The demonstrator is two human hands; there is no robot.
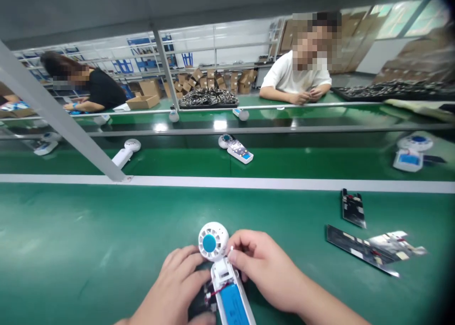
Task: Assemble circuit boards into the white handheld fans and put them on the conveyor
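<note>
A white handheld fan (213, 241) with a blue hub lies on the green bench in front of me, its handle open. Inside the handle sits a blue battery (232, 303), with thin red and black wires and a small white plug beside it. My left hand (174, 284) is curled along the fan's left side, its fingertips against the head and neck. A dark circuit board (210, 296) shows partly beneath that hand. At the right of the neck, my right hand (265, 268) pinches a small white part (232, 250), mostly hidden by thumb and forefinger.
Dark panels (359, 249) and a smaller board (353, 208) lie at the right. Behind a white rail (284, 184), a green belt (177, 161) carries several fans, one an opened fan (241, 151). A slanted post (71, 106) stands left. Two people sit across the line.
</note>
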